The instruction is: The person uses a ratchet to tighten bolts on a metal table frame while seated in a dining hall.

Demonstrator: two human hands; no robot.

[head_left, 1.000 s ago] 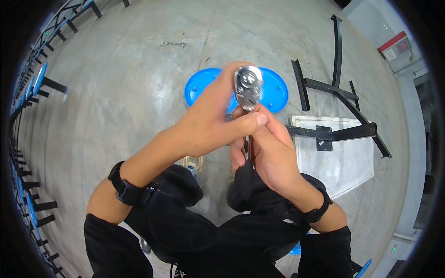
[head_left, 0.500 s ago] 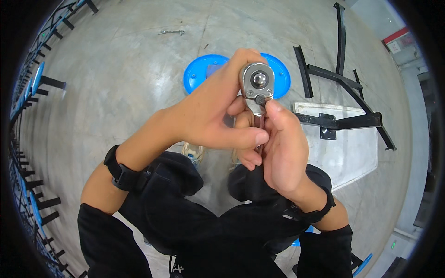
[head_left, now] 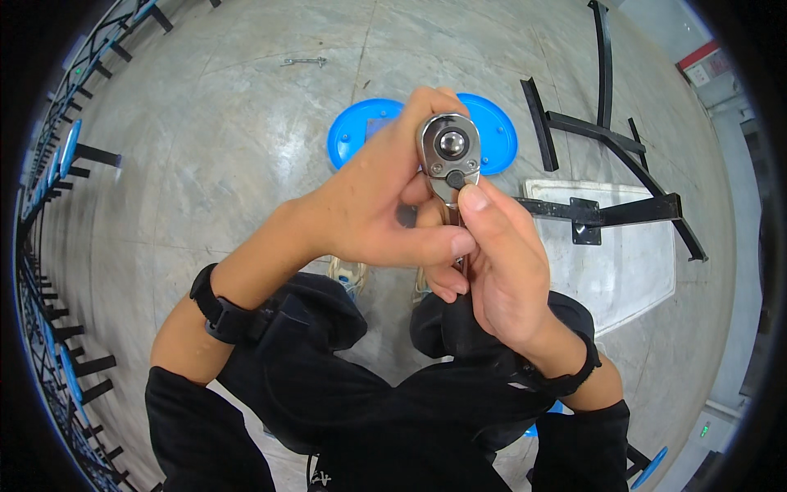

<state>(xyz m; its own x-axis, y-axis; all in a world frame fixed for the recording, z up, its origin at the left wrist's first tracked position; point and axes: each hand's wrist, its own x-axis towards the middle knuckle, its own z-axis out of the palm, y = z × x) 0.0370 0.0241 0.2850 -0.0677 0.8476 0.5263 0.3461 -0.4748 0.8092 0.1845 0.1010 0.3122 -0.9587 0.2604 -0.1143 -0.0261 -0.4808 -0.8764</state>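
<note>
A shiny metal ratchet wrench (head_left: 437, 123) is held upright in front of me, the face of its round head turned up so the drive and the small dark selector lever show. My left hand (head_left: 373, 201) curls around the ratchet's neck and the back of its head, its thumb lying across the handle. From the right, my right hand (head_left: 515, 266) closes on the handle, with its thumb tip just below the selector lever. Much of the handle is hidden by fingers.
Two round blue discs (head_left: 496, 135) lie on the concrete floor beyond my hands. Farther off is a small metal wrench (head_left: 304, 61). Black steel frames (head_left: 635, 216) stand at the right by a white panel (head_left: 619, 279). Racks of black bars with blue discs (head_left: 69, 149) line the left.
My right thumb has shifted left, from the ratchet's side to just under its selector lever. The ratchet head has tilted slightly left. My left hand keeps its grip.
</note>
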